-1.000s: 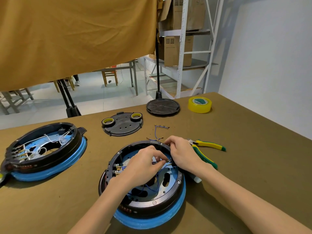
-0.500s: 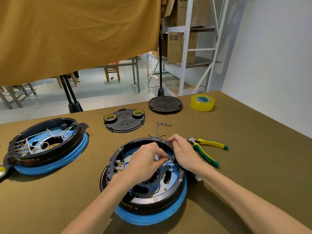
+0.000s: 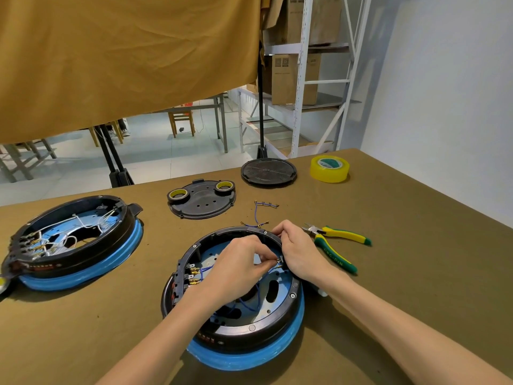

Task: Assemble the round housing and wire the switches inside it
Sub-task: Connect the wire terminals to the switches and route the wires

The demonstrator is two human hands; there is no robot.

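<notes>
A round black housing (image 3: 277, 326) with a blue rim lies in front of me, open side up, with blue wires (image 3: 251, 305) looped inside and brass switch terminals at its left wall. My left hand (image 3: 238, 266) reaches into it and pinches a blue wire's brass terminal at the right inner wall. My right hand (image 3: 299, 252) grips the housing's right rim beside that terminal, fingers curled over the edge.
A second housing (image 3: 75, 240) with white wires sits at the left. A black cover plate (image 3: 202, 200) with two tape rolls, a round black lid (image 3: 268, 171), yellow tape (image 3: 329, 168), loose blue wires (image 3: 261, 213) and green-yellow pliers (image 3: 334, 250) lie beyond and right.
Both hands stay at the housing's right inner wall with only small finger movements on the terminal. The camera has tilted, so the scene sits slightly higher and farther in view.
</notes>
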